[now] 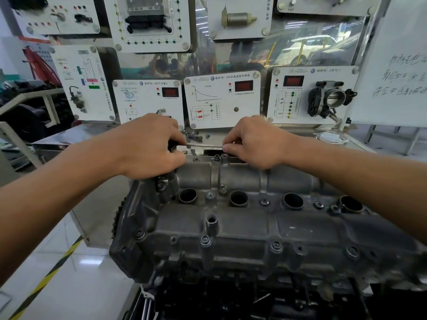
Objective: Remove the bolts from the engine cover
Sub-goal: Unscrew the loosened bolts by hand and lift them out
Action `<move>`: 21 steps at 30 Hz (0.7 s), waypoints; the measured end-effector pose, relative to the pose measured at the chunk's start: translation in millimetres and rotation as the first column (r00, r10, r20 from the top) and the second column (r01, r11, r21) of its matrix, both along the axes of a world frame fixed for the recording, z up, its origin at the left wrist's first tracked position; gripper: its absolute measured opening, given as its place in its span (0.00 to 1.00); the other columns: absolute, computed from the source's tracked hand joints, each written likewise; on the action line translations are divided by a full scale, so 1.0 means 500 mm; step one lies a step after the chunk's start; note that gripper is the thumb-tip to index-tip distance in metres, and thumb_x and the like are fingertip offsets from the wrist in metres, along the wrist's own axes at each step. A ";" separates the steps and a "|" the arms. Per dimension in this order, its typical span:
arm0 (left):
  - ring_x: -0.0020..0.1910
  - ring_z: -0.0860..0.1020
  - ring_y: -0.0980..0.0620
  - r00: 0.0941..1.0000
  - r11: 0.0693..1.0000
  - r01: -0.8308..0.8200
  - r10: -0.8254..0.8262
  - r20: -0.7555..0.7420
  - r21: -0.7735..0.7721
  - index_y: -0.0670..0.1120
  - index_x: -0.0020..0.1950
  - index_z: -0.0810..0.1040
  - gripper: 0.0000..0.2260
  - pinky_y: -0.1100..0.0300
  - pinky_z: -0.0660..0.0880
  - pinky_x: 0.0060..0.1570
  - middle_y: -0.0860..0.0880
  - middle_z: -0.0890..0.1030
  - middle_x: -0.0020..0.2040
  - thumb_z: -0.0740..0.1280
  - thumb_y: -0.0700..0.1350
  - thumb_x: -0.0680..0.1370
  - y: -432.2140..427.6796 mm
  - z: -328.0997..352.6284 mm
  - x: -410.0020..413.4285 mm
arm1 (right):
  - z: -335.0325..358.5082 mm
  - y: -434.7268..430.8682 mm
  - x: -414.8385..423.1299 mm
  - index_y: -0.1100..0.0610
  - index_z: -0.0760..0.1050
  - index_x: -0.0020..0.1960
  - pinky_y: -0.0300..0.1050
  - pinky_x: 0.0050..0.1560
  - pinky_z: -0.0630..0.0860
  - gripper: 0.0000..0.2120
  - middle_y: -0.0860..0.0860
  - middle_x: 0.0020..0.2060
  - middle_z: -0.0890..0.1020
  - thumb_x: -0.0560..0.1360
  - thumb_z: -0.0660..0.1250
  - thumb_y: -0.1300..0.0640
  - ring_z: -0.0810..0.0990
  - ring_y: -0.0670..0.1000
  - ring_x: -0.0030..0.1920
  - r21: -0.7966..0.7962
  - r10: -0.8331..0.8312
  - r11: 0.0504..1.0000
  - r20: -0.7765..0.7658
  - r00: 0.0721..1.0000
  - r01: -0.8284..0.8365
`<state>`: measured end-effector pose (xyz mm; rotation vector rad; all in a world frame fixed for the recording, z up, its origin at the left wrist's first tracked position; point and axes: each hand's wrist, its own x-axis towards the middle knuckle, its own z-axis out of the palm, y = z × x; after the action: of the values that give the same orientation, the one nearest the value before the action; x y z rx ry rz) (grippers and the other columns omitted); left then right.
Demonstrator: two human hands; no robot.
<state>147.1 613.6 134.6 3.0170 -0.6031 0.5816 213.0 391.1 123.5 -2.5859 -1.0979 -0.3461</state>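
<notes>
Head view: my left hand (152, 146) clamps the wrench (203, 145) handle, my right hand (251, 142) pinches its shaft above a bolt (224, 156) at 12 o'clock on the cover (254, 227); tilted, I reckon it slips off.

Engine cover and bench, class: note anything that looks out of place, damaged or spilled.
A few loose bolts lie scattered on the steel bench behind the engine cover, not gathered in a tray, so they could roll off. Nothing looks spilled or broken.
</notes>
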 end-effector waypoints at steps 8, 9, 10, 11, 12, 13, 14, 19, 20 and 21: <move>0.47 0.74 0.59 0.998 0.997 -0.011 0.007 -0.054 -0.077 0.48 0.54 0.85 0.14 0.60 0.69 0.50 0.58 0.78 0.47 0.60 0.46 0.78 -0.005 0.005 0.015 | -0.003 -0.006 0.011 0.60 0.84 0.45 0.34 0.35 0.68 0.12 0.45 0.31 0.81 0.80 0.65 0.55 0.77 0.46 0.33 -0.083 0.048 0.996 0.057 0.997 -0.043; 0.47 0.74 0.60 0.998 0.996 -0.014 0.009 -0.058 -0.087 0.48 0.54 0.85 0.15 0.60 0.68 0.51 0.58 0.78 0.47 0.58 0.43 0.79 -0.003 0.006 0.017 | -0.001 -0.005 0.015 0.62 0.84 0.46 0.38 0.37 0.70 0.13 0.50 0.35 0.83 0.81 0.64 0.55 0.79 0.50 0.36 -0.113 0.056 0.992 0.076 0.996 -0.047; 0.47 0.74 0.59 0.998 0.995 -0.023 0.017 -0.060 -0.097 0.47 0.54 0.85 0.16 0.61 0.68 0.52 0.57 0.79 0.48 0.56 0.42 0.80 -0.002 0.007 0.017 | 0.001 -0.004 0.019 0.63 0.83 0.46 0.43 0.41 0.72 0.14 0.54 0.38 0.85 0.81 0.63 0.56 0.80 0.54 0.40 -0.141 0.066 0.989 0.095 0.993 -0.052; 0.48 0.75 0.58 0.998 0.994 -0.032 0.025 -0.058 -0.107 0.47 0.53 0.84 0.17 0.60 0.68 0.52 0.55 0.80 0.49 0.56 0.42 0.80 -0.003 0.006 0.017 | 0.004 -0.004 0.022 0.65 0.82 0.46 0.46 0.43 0.72 0.14 0.57 0.39 0.84 0.81 0.63 0.56 0.80 0.57 0.41 -0.160 0.079 0.985 0.108 0.991 -0.061; 0.48 0.75 0.56 0.998 0.992 -0.038 0.032 -0.054 -0.118 0.46 0.52 0.85 0.17 0.60 0.70 0.52 0.53 0.81 0.50 0.55 0.43 0.80 -0.003 0.006 0.017 | 0.006 -0.006 0.025 0.66 0.81 0.44 0.49 0.44 0.72 0.14 0.58 0.37 0.84 0.81 0.63 0.57 0.79 0.57 0.39 -0.174 0.097 0.982 0.116 0.988 -0.076; 0.47 0.76 0.54 0.998 0.990 -0.045 0.039 -0.051 -0.131 0.45 0.49 0.85 0.17 0.58 0.71 0.50 0.51 0.82 0.50 0.56 0.45 0.79 -0.001 0.005 0.017 | 0.009 -0.007 0.026 0.66 0.79 0.41 0.51 0.44 0.72 0.15 0.59 0.34 0.82 0.81 0.63 0.58 0.77 0.57 0.36 -0.185 0.117 0.978 0.121 0.986 -0.094; 0.45 0.78 0.52 0.997 0.986 -0.059 0.051 -0.055 -0.154 0.43 0.47 0.85 0.18 0.57 0.73 0.47 0.49 0.83 0.47 0.56 0.47 0.79 0.002 0.007 0.018 | 0.010 -0.008 0.026 0.66 0.77 0.39 0.52 0.42 0.72 0.15 0.58 0.31 0.79 0.81 0.63 0.59 0.73 0.56 0.33 -0.192 0.136 0.975 0.124 0.983 -0.111; 0.40 0.82 0.60 0.975 0.792 -0.165 0.042 -0.218 -0.587 0.49 0.40 0.87 0.12 0.67 0.73 0.39 0.54 0.86 0.37 0.71 0.54 0.76 0.033 0.003 0.049 | 0.016 -0.008 0.030 0.64 0.69 0.33 0.50 0.37 0.67 0.17 0.57 0.27 0.72 0.81 0.62 0.61 0.65 0.55 0.30 -0.248 0.186 0.958 0.146 0.972 -0.146; 0.40 0.82 0.58 0.948 0.682 -0.214 -0.028 -0.318 -0.699 0.47 0.40 0.87 0.10 0.67 0.76 0.41 0.53 0.86 0.38 0.73 0.52 0.74 0.035 -0.001 0.058 | 0.019 -0.007 0.032 0.63 0.68 0.33 0.51 0.37 0.68 0.18 0.56 0.27 0.72 0.81 0.62 0.60 0.66 0.55 0.31 -0.265 0.188 0.953 0.150 0.971 -0.144; 0.42 0.82 0.54 0.901 0.571 -0.288 -0.109 -0.419 -0.769 0.45 0.42 0.87 0.09 0.63 0.78 0.46 0.50 0.87 0.39 0.75 0.50 0.71 0.038 -0.005 0.067 | 0.023 -0.007 0.034 0.63 0.68 0.33 0.52 0.38 0.69 0.18 0.55 0.27 0.72 0.81 0.61 0.60 0.67 0.56 0.31 -0.279 0.192 0.949 0.152 0.969 -0.144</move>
<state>180.6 632.5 132.1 2.1374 -0.0704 0.0985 229.9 387.6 135.2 -2.7037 -1.5137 -0.4205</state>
